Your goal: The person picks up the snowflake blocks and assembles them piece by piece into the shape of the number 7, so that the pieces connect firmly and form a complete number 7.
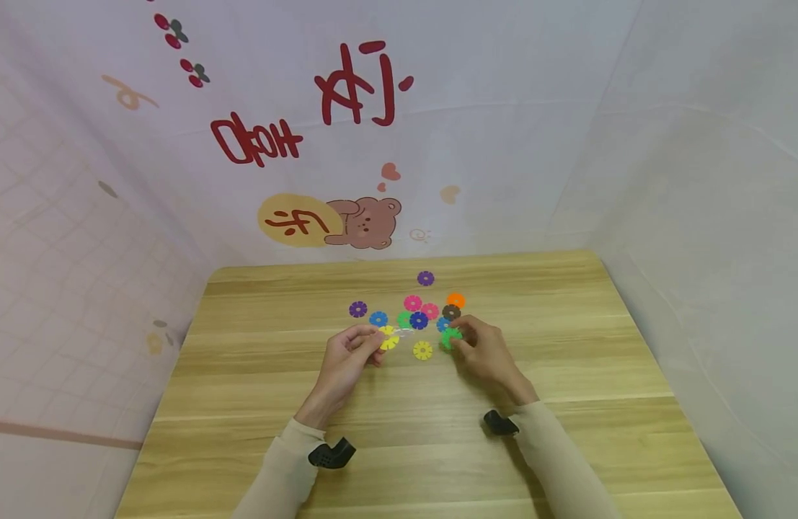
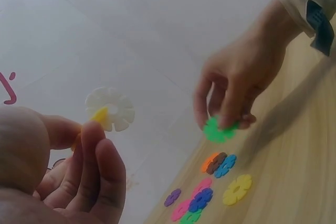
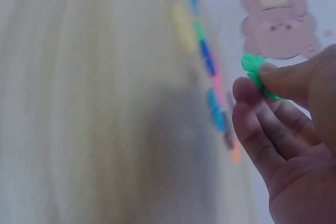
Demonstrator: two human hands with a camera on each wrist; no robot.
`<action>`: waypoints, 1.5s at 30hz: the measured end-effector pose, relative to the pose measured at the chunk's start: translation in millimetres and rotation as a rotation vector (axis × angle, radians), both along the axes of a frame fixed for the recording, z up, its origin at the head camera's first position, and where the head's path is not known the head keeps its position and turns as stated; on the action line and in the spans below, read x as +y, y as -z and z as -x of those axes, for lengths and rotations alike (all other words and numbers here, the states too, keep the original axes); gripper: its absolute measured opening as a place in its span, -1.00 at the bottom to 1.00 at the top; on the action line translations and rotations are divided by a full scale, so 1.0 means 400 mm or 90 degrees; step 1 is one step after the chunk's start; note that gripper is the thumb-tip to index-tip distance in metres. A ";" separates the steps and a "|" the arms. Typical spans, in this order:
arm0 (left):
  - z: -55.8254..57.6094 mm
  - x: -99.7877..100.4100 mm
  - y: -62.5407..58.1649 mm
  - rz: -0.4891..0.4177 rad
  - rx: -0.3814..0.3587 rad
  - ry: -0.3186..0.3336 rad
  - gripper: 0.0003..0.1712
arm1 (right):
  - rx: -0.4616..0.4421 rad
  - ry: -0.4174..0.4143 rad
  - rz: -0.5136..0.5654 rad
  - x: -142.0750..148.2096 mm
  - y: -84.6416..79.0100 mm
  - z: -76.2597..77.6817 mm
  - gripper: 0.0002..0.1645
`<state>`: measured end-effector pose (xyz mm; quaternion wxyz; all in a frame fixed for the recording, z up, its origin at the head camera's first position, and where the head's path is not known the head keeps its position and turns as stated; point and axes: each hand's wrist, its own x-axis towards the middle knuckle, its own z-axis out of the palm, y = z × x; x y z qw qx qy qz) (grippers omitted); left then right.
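Note:
My left hand (image 1: 347,359) pinches a yellow notched disc (image 1: 389,338) between thumb and fingers. A white, see-through notched disc (image 2: 110,109) is joined to the yellow one at an angle in the left wrist view. My right hand (image 1: 489,353) pinches a green notched disc (image 1: 450,338) by its edge, above the table; the right wrist view shows this green disc (image 3: 254,65) between thumb and index finger. The two hands are apart, with a loose yellow disc (image 1: 422,351) lying on the table between them.
Behind the hands lie pink (image 1: 412,303), dark blue (image 1: 419,321), light blue (image 1: 378,318), brown (image 1: 451,312), orange (image 1: 455,300) and purple discs (image 1: 357,309), some overlapping. The wooden table (image 1: 411,447) meets a printed white cloth (image 1: 502,144) at its back.

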<state>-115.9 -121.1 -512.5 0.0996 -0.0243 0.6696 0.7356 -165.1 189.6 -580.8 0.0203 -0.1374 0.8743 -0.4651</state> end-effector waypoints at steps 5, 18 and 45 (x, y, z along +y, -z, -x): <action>0.001 0.004 0.000 0.002 0.008 -0.003 -0.73 | -0.015 -0.004 0.157 -0.002 -0.051 -0.017 -0.64; -0.002 0.016 -0.007 0.012 0.011 -0.007 -0.72 | -0.134 0.034 0.364 -0.059 -0.175 -0.076 -0.69; -0.006 0.035 -0.007 0.023 0.030 0.008 -0.73 | -0.205 0.053 0.395 -0.106 -0.208 -0.097 -0.62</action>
